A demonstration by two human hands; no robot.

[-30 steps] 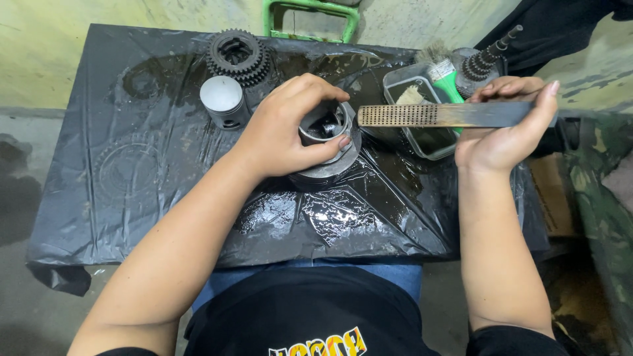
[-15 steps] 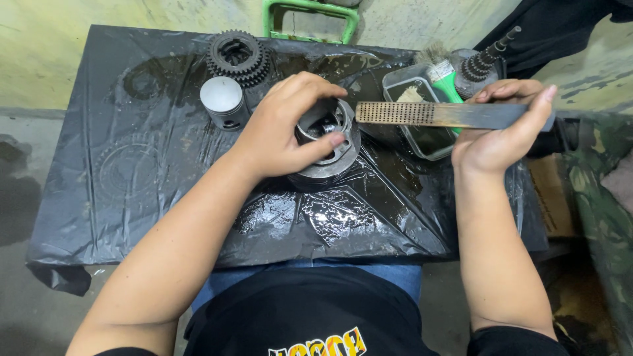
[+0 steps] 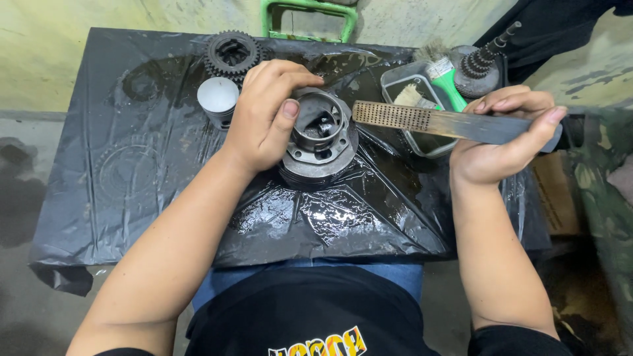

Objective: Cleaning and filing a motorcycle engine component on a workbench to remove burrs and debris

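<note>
I count one finned engine cylinder [image 3: 321,135] at the middle of the plastic-covered surface [image 3: 132,165], one piston [image 3: 217,97], one gear cluster [image 3: 232,53] and one tray [image 3: 415,112]. Left hand [image 3: 267,115] fingers curl over the cylinder rim; right hand [image 3: 504,135] fingers clasp one wire brush [image 3: 435,122]. Since half a second ago, the grips are unchanged.

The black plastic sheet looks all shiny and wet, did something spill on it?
Yes, it looks so. The black plastic sheet is wet and glossy in front of the round metal part that the left hand grips, like oily liquid pooled there. The right hand holds a long wire brush. Nothing looks broken.
</note>
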